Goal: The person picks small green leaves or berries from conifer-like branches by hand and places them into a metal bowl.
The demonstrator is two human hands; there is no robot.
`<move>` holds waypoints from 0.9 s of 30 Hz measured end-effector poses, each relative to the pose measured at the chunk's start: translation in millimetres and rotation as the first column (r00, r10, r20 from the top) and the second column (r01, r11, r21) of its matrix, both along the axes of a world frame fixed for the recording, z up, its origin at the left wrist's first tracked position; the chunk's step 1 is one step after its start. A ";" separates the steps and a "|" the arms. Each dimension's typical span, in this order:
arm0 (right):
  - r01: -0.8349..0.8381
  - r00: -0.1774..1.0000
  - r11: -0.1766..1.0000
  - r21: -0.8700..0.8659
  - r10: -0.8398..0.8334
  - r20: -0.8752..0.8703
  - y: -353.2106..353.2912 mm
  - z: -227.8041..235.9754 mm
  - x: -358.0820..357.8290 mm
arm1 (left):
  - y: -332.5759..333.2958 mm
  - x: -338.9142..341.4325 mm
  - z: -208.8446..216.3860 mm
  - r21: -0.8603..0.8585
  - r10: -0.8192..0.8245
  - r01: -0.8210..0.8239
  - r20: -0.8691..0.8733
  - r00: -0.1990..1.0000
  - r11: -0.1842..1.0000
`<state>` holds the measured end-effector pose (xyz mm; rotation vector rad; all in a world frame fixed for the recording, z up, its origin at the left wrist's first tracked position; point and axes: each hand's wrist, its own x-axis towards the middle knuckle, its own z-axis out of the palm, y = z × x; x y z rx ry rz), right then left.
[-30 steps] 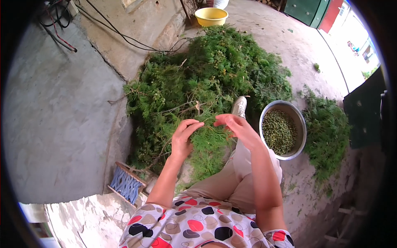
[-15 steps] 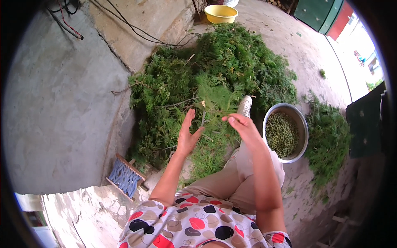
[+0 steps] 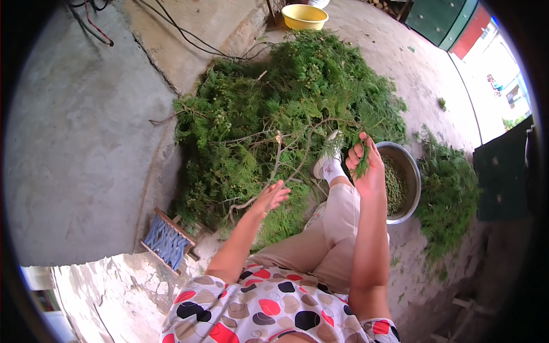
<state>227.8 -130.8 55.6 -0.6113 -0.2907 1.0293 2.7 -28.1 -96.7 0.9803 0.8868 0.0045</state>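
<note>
My right hand (image 3: 369, 163) is closed on a green conifer branch (image 3: 309, 143), its fingers curled round a leafy end beside the metal pot. From there the bare brown stem curves left and down over the pile. Lower and to the left, my left hand (image 3: 271, 199) is open, its fingers apart and the stem's lower end close to the fingertips. Whether the two touch I cannot tell. A large heap of green conifer branches (image 3: 320, 74) with small pale cones lies before me. Many small green cones (image 3: 394, 186) fill part of the round metal pot (image 3: 416, 183).
More cut greenery (image 3: 449, 188) lies right of the pot. A yellow basin (image 3: 304, 18) stands beyond the heap. At left are a concrete slab (image 3: 74, 154), cables (image 3: 189, 35) and a small stool (image 3: 167, 240) with a woven blue seat. My shoe (image 3: 327, 154) is at the heap's edge.
My right hand has moved right toward the pot and now grips a leafy branch end. My left hand has dropped lower and slightly right, still open.
</note>
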 end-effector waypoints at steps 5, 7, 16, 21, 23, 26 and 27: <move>0.036 0.999 0.999 -0.016 -0.036 -0.013 2.4 2.6 -4.6 | -7.2 -5.5 9.1 -0.418 0.089 0.084 0.379 0.921 0.904; 0.049 0.999 0.998 -0.028 -0.049 -0.009 2.2 5.1 -4.7 | 0.7 -8.3 2.8 -0.497 0.213 0.048 0.454 0.865 0.866; 0.038 0.999 0.999 -0.031 -0.038 0.007 -0.1 3.8 -0.1 | 14.1 -17.4 26.4 -0.488 0.378 -0.070 0.569 0.731 0.870; 0.088 0.996 0.990 -0.112 -0.086 0.019 3.2 4.8 -4.4 | 3.2 -15.7 33.0 -0.513 0.355 -0.006 0.586 0.728 0.859; 0.082 0.996 0.987 -0.135 -0.075 0.055 3.5 5.8 -3.9 | -1.3 -14.7 32.3 -0.513 0.356 0.006 0.602 0.715 0.858; 0.096 0.995 0.986 -0.134 -0.092 0.035 3.9 3.1 -0.4 | -4.8 -15.7 32.7 -0.507 0.357 -0.007 0.598 0.718 0.862; 0.100 0.995 0.987 -0.129 -0.097 0.030 3.1 3.1 0.0 | -5.5 -16.1 33.0 -0.501 0.359 -0.029 0.576 0.734 0.865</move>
